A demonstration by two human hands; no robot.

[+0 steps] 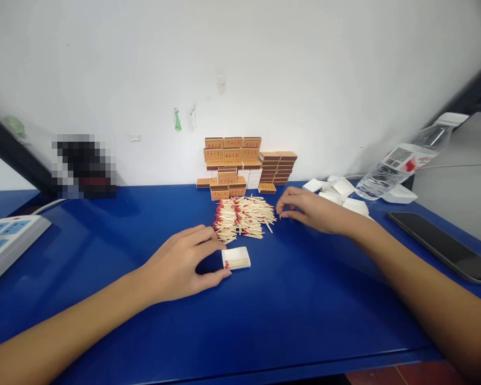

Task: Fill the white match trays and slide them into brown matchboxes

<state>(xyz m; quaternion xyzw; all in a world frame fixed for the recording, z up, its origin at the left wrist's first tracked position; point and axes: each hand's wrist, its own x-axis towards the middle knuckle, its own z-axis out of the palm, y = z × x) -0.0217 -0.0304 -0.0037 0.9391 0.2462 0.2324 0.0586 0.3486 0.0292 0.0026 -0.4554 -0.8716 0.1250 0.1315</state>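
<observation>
1. Your left hand (184, 263) rests on the blue table (312, 310), just left of the frame's centre. The forearm comes in from the lower left corner.
2. Its thumb and forefinger are curved into an open C and close on the left end of a small white tray (236, 258). The thumb tip touches the tray's near corner, the forefinger arcs over its far side, and the other fingers are tucked under.
3. The small white tray lies flat at the centre of the frame. It holds a few matches with their red heads pointing left.
4. Just above it, towards the wall, lies a pile of matches (244, 216), loosely heaped with most of the red heads to the left.
5. Your right hand (315, 211) lies palm down at the right edge of that pile, right of centre. Its fingertips are drawn together against the thumb. I cannot tell whether a match is pinched between them.
6. Behind the pile, stacked matchboxes (232, 160) stand against the white wall (304, 64), brown and orange, with a lower stack to their right.
7. Behind your right hand lies a heap of empty trays (342, 188), all white.
8. A clear water bottle (404, 160) lies tilted at the upper right.
9. A dark phone (441, 247) lies flat at the right edge.
10. A white power strip (4, 240) sits at the far left edge.
</observation>
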